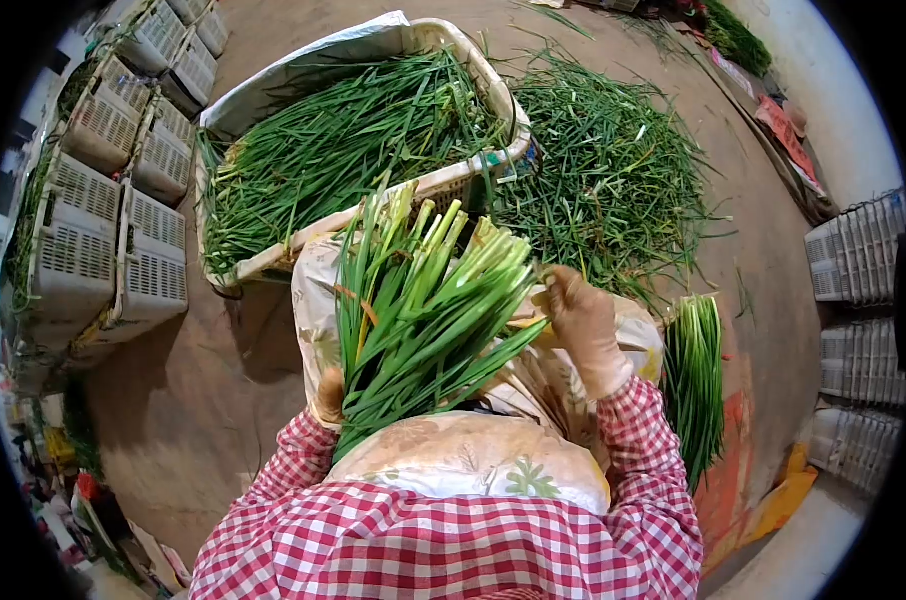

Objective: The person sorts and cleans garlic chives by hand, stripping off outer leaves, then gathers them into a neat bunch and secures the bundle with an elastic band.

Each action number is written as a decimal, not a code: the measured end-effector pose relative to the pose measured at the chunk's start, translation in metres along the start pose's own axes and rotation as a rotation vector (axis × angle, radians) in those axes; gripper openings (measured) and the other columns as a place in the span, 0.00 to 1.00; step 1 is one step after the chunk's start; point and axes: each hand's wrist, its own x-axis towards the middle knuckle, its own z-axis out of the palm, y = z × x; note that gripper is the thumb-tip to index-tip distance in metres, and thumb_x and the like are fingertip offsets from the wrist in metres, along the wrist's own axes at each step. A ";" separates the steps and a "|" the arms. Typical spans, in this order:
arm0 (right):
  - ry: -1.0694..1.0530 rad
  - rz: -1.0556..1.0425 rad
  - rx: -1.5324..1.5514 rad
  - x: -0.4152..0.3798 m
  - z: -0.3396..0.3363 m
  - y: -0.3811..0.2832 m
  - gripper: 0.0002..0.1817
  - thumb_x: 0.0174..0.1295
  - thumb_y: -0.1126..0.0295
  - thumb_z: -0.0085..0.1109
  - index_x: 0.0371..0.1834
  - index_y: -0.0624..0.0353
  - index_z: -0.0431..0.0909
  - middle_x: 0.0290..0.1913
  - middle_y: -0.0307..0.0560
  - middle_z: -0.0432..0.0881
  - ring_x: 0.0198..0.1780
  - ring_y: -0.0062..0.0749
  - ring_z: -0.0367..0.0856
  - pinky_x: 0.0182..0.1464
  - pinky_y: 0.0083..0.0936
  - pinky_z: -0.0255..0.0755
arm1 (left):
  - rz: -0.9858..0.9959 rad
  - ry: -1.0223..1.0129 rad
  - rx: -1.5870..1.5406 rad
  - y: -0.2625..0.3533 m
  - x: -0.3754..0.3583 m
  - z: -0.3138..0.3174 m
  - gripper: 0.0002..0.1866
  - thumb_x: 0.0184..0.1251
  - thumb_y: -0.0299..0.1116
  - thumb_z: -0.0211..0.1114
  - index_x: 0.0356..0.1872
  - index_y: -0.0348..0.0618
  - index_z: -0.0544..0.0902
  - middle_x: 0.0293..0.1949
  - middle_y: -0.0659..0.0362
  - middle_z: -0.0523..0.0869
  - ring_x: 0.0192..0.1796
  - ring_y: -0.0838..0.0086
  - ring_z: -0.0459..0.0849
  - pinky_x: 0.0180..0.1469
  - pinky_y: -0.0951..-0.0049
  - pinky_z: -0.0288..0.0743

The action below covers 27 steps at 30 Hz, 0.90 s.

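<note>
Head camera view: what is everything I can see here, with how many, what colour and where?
bundle of green stalks: one, green with pale ends, centre, over the lap
basket: one, white, top centre, full of loose greens
loose pile of greens: one, green, on the ground right of the basket
tied bundle: one, green, on the ground at right
stacked crates: several, white, left side; more at the right edge
apron: one, cream with a floral print, over the lap
left hand: one, gloved, grips the bundle's lower end
right hand: one, gloved, at the bundle's right side
sleeves: two, red and white check
</note>
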 end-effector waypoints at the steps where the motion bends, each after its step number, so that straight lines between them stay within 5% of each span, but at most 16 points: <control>1: -0.054 0.324 0.439 0.005 -0.001 0.004 0.05 0.62 0.71 0.55 0.38 0.57 0.78 0.24 0.44 0.81 0.25 0.29 0.80 0.27 0.23 0.74 | -0.036 -0.020 0.056 -0.002 -0.003 -0.001 0.48 0.50 0.61 0.64 0.69 0.45 0.58 0.64 0.56 0.67 0.63 0.65 0.69 0.65 0.63 0.64; 2: -0.109 0.649 0.879 0.013 -0.001 0.009 0.07 0.66 0.68 0.52 0.36 0.58 0.78 0.24 0.41 0.82 0.24 0.23 0.80 0.25 0.18 0.73 | -0.064 -0.044 0.121 -0.003 -0.005 -0.003 0.48 0.49 0.59 0.65 0.69 0.45 0.58 0.64 0.56 0.67 0.63 0.65 0.69 0.64 0.63 0.64; 3: -0.070 0.581 0.628 0.024 -0.004 0.022 0.12 0.70 0.64 0.46 0.34 0.57 0.77 0.25 0.41 0.82 0.23 0.22 0.79 0.26 0.18 0.75 | -0.083 -0.060 0.191 -0.004 -0.007 -0.007 0.48 0.49 0.57 0.67 0.69 0.45 0.57 0.64 0.56 0.67 0.63 0.65 0.69 0.64 0.63 0.65; 5: 0.065 0.407 0.688 0.035 -0.009 0.080 0.14 0.71 0.61 0.43 0.38 0.59 0.76 0.32 0.45 0.83 0.33 0.24 0.83 0.35 0.20 0.77 | -0.089 -0.079 0.354 -0.006 -0.009 -0.017 0.48 0.48 0.53 0.69 0.69 0.44 0.57 0.64 0.55 0.67 0.63 0.65 0.69 0.64 0.62 0.65; 6: 0.165 0.465 0.259 0.044 -0.024 0.071 0.14 0.70 0.64 0.45 0.43 0.64 0.76 0.35 0.48 0.84 0.31 0.21 0.81 0.28 0.16 0.75 | -0.082 -0.082 0.453 -0.009 -0.009 -0.025 0.48 0.48 0.51 0.70 0.69 0.44 0.57 0.64 0.55 0.67 0.63 0.65 0.69 0.64 0.62 0.65; 10: 0.163 0.328 0.314 0.054 -0.040 0.047 0.14 0.68 0.61 0.50 0.49 0.57 0.76 0.42 0.45 0.83 0.39 0.20 0.81 0.34 0.15 0.76 | 0.033 -0.075 0.776 -0.009 -0.003 -0.039 0.49 0.46 0.42 0.75 0.69 0.43 0.56 0.64 0.54 0.68 0.63 0.64 0.70 0.64 0.61 0.66; 11: 0.158 0.290 0.332 0.052 -0.045 0.040 0.15 0.67 0.60 0.51 0.51 0.55 0.76 0.44 0.44 0.83 0.42 0.20 0.81 0.36 0.15 0.76 | 0.045 -0.080 0.740 -0.008 -0.001 -0.038 0.50 0.45 0.40 0.77 0.69 0.43 0.56 0.64 0.54 0.68 0.63 0.64 0.70 0.64 0.61 0.66; 12: -0.076 0.514 0.593 0.057 -0.064 -0.002 0.16 0.69 0.60 0.49 0.54 0.55 0.76 0.42 0.40 0.82 0.42 0.19 0.79 0.36 0.13 0.72 | 0.039 -0.082 0.558 0.004 0.005 -0.006 0.49 0.44 0.35 0.77 0.68 0.39 0.58 0.63 0.52 0.69 0.62 0.64 0.70 0.64 0.61 0.66; 14: -0.182 0.403 0.703 0.053 -0.062 -0.029 0.15 0.65 0.61 0.55 0.50 0.56 0.78 0.38 0.41 0.82 0.38 0.17 0.78 0.35 0.11 0.71 | 0.027 -0.087 0.380 0.014 0.011 0.022 0.48 0.42 0.29 0.78 0.66 0.36 0.60 0.62 0.51 0.69 0.62 0.64 0.71 0.64 0.61 0.66; 17: -0.450 0.405 0.428 0.047 -0.055 -0.054 0.16 0.57 0.65 0.66 0.45 0.61 0.78 0.34 0.40 0.81 0.32 0.17 0.74 0.35 0.13 0.70 | 0.062 -0.157 0.437 0.001 0.013 0.004 0.46 0.44 0.28 0.76 0.67 0.35 0.59 0.62 0.49 0.69 0.62 0.62 0.71 0.65 0.60 0.66; 18: -0.291 0.424 0.737 0.037 -0.036 -0.048 0.16 0.53 0.61 0.69 0.38 0.62 0.81 0.26 0.39 0.77 0.26 0.22 0.72 0.29 0.18 0.68 | 0.061 -0.160 0.438 0.005 0.014 0.011 0.46 0.44 0.28 0.76 0.67 0.35 0.59 0.62 0.49 0.69 0.62 0.62 0.71 0.65 0.60 0.66; 20: -0.221 0.108 0.522 0.034 -0.029 -0.037 0.14 0.53 0.63 0.68 0.35 0.63 0.80 0.23 0.41 0.76 0.24 0.29 0.73 0.28 0.21 0.68 | 0.019 -0.129 0.281 0.016 0.013 0.031 0.46 0.45 0.30 0.76 0.67 0.37 0.59 0.62 0.49 0.69 0.62 0.61 0.71 0.64 0.58 0.66; 21: -0.226 0.104 0.524 0.035 -0.031 -0.039 0.14 0.53 0.63 0.68 0.35 0.63 0.80 0.23 0.41 0.76 0.24 0.29 0.73 0.28 0.21 0.68 | 0.126 -0.080 0.286 0.012 0.009 0.030 0.34 0.54 0.35 0.71 0.62 0.37 0.68 0.59 0.51 0.74 0.57 0.63 0.77 0.60 0.64 0.72; 23: -0.066 -0.281 0.232 0.036 -0.039 -0.043 0.09 0.55 0.66 0.66 0.31 0.61 0.79 0.23 0.43 0.76 0.23 0.32 0.73 0.27 0.24 0.68 | 0.005 0.073 0.049 0.012 -0.002 0.030 0.32 0.55 0.35 0.70 0.60 0.38 0.69 0.56 0.52 0.76 0.54 0.64 0.79 0.58 0.64 0.74; 24: -0.067 -0.282 0.231 0.037 -0.044 -0.044 0.09 0.55 0.66 0.66 0.31 0.61 0.79 0.23 0.43 0.76 0.23 0.32 0.73 0.27 0.24 0.68 | -0.117 0.217 -0.188 0.011 -0.007 0.029 0.30 0.57 0.36 0.69 0.59 0.39 0.70 0.53 0.53 0.79 0.51 0.64 0.81 0.55 0.63 0.76; 27: -0.062 -0.264 0.206 0.044 -0.071 -0.045 0.10 0.62 0.66 0.58 0.27 0.60 0.77 0.24 0.42 0.76 0.26 0.30 0.73 0.28 0.27 0.67 | -0.094 0.293 -0.249 -0.001 -0.009 0.016 0.27 0.56 0.38 0.68 0.56 0.40 0.73 0.49 0.54 0.81 0.49 0.65 0.82 0.52 0.64 0.78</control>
